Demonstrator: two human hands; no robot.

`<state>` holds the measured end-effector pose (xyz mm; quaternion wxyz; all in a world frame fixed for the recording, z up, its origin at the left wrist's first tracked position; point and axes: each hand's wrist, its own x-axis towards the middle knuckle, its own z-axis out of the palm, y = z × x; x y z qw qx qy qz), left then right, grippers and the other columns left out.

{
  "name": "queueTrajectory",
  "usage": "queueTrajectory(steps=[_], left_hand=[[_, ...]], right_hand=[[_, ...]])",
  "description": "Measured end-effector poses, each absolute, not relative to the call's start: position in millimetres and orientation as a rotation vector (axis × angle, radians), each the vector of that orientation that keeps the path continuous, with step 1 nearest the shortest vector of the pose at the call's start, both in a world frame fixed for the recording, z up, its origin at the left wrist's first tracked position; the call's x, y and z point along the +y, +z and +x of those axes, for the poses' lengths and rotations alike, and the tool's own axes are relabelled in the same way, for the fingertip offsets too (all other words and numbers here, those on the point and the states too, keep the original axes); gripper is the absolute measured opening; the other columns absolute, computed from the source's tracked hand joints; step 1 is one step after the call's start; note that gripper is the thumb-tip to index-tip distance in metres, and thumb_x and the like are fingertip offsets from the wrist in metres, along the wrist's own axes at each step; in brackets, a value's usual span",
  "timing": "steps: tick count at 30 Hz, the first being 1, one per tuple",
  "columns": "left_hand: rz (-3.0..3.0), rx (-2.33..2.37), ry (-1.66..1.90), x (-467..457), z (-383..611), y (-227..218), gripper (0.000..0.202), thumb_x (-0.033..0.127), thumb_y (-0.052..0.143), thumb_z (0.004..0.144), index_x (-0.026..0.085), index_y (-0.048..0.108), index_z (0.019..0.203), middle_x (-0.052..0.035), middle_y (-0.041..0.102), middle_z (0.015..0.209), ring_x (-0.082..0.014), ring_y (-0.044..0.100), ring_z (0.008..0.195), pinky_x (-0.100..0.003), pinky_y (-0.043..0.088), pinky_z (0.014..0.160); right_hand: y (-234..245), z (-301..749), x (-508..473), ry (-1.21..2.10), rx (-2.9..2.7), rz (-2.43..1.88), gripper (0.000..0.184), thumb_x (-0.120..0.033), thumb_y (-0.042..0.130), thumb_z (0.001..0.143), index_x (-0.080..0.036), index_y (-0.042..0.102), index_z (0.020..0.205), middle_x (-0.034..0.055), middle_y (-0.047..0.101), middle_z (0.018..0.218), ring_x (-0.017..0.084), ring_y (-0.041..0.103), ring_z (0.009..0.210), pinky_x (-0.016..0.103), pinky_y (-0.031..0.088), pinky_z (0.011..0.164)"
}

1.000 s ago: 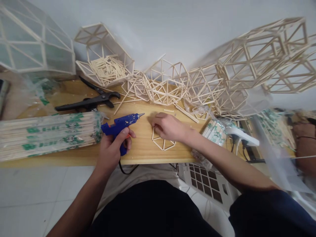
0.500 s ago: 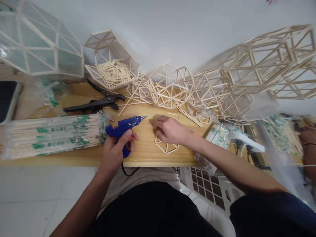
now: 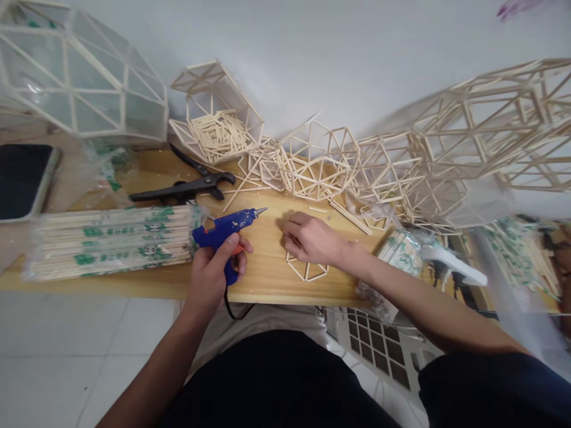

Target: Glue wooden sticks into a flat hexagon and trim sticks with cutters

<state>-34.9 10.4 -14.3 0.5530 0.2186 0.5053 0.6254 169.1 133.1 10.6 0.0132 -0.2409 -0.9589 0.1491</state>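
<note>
Your right hand (image 3: 312, 241) covers most of the flat stick frame (image 3: 308, 271). Your left hand (image 3: 218, 268) hides the grip of the glue gun (image 3: 225, 226). The large lattice (image 3: 504, 125) at right is blurred and cropped.

Looking down the person's own body: the left hand (image 3: 218, 261) and right hand (image 3: 312, 241) extend from bare forearms (image 3: 423, 309). A dark navy sleeve (image 3: 491, 386) covers the right upper arm. A dark navy top (image 3: 276, 380) sits beside light beige cloth (image 3: 263, 324).
</note>
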Motion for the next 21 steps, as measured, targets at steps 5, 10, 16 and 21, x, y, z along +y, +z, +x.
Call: queueTrajectory(steps=[5,10,16,21], left_hand=[[0.501,1.198,1.502,12.4,-34.5,-14.3,0.028,0.043,0.074,0.087,0.017,0.068,0.079,-0.0036,0.073,0.076,-0.0078,0.052,0.043,-0.020,0.037,0.038],[0.499,1.207,1.511,13.4,-33.2,-14.9,0.027,0.042,0.075,0.087,0.017,0.068,0.080,-0.0033,0.073,0.077,-0.0078,0.052,0.043,-0.020,0.037,0.038],[0.490,1.219,1.508,12.4,-33.1,-15.0,0.027,0.042,0.076,0.086,0.017,0.068,0.080,-0.0028,0.073,0.076,-0.0076,0.052,0.043,-0.020,0.036,0.037],[0.472,1.225,1.511,13.3,-33.3,-13.0,0.027,0.042,0.075,0.086,0.017,0.068,0.080,-0.0027,0.073,0.076,-0.0077,0.051,0.043,-0.020,0.037,0.037]], right_hand=[[7.5,170.8,133.1,0.455,-2.982,-0.730,0.022,-0.016,0.043,0.099,-0.011,0.064,0.104,0.0138,0.061,0.095,0.024,0.050,0.084,0.036,0.045,0.078],[4.4,171.7,133.8,0.464,-2.990,-0.722,0.022,-0.016,0.043,0.100,-0.010,0.064,0.106,0.0145,0.060,0.097,0.024,0.050,0.085,0.037,0.046,0.080],[4.2,172.8,135.4,0.472,-2.989,-0.706,0.020,-0.016,0.044,0.101,-0.012,0.063,0.107,0.0147,0.060,0.099,0.025,0.051,0.089,0.038,0.046,0.082],[3.2,173.3,134.7,0.500,-2.970,-0.712,0.021,-0.017,0.042,0.101,-0.012,0.062,0.106,0.0146,0.060,0.098,0.025,0.050,0.088,0.038,0.046,0.081]])
